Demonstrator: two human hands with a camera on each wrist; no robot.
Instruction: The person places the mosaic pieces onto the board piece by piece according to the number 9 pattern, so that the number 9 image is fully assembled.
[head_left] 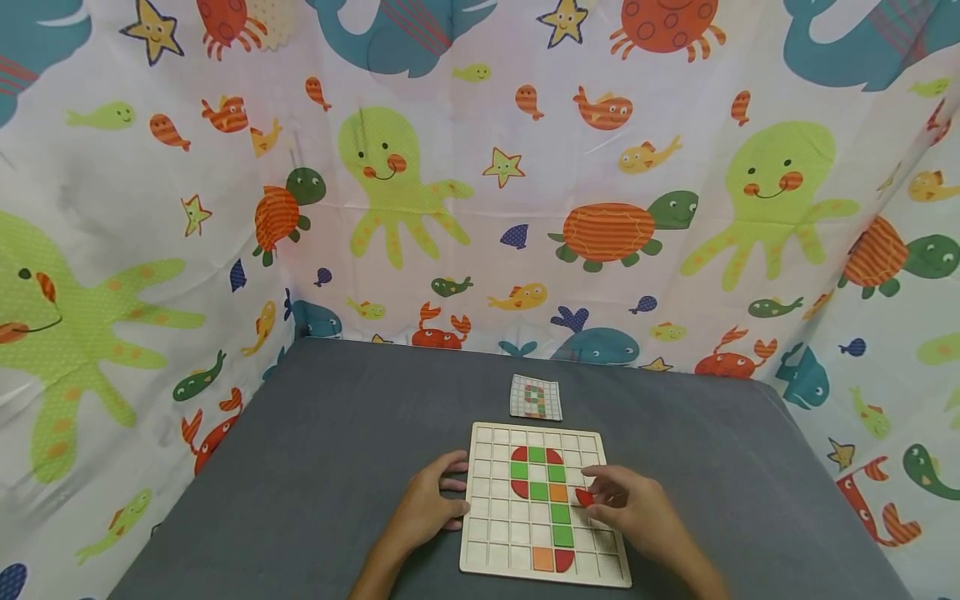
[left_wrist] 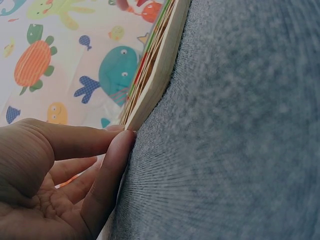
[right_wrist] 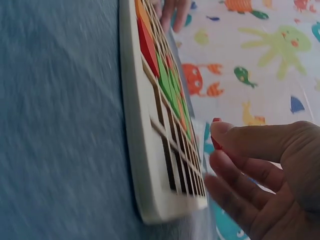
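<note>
A wooden grid board [head_left: 487, 533] lies on the grey cloth, with red quarter-round, green square and orange square tiles set in its cells. My left hand [head_left: 425, 502] is at its left edge. In the left wrist view, the thumb and a finger of the left hand [left_wrist: 65, 175] pinch the board's rim [left_wrist: 155, 80]. Over the right part of the board, my right hand [head_left: 636, 507] pinches a red quarter-round tile [head_left: 584, 497] between thumb and fingertips. That red tile [right_wrist: 216, 134] appears edge-on in the right wrist view, apart from the board, partly hidden by the thumb.
A small printed card [head_left: 536, 397] lies just behind the board, showing a grid with a coloured pattern. Grey cloth [head_left: 360, 425] covers the table. A curtain [head_left: 487, 208] with sea animals hangs at the back and along both sides.
</note>
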